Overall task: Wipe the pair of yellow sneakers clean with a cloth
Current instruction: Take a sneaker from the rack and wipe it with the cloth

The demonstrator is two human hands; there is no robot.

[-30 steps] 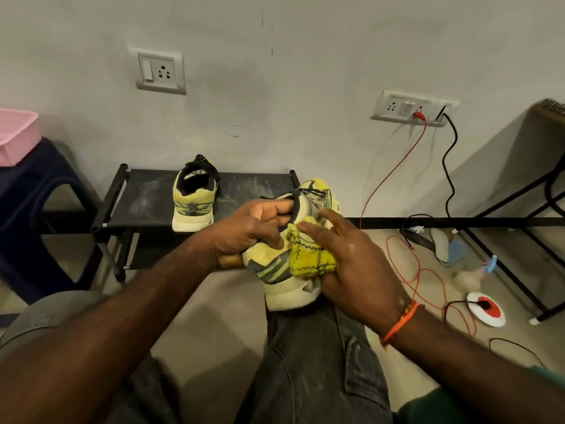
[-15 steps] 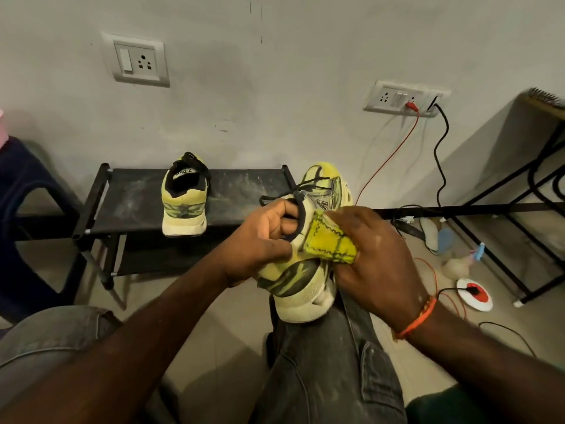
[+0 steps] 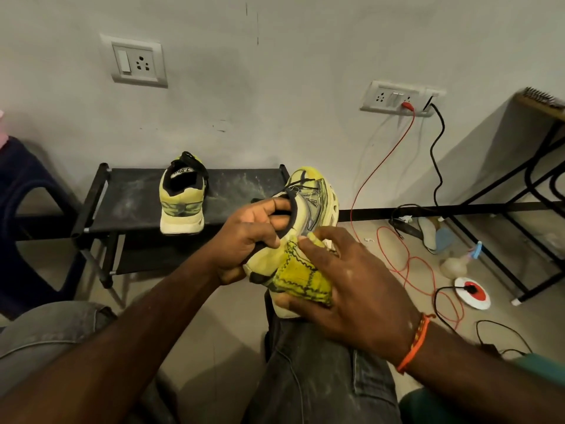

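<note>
Head view: your left hand grips the sneaker by its collar, steadying it while your right hand fingers press the cloth against its side.

Bare rack top is left open right of the second sneaker — floor at right is cluttered by cables.

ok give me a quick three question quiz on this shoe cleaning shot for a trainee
1. True or false: both sneakers are in the person's hands.
2. Which hand presses the yellow cloth against the held sneaker? A left, B right.
3. Fill in: the other sneaker stands on the black ____.

Key: 1 false, one sits on the rack. 2 B, the right hand; the left hand grips the sneaker's collar. 3 rack.
</note>
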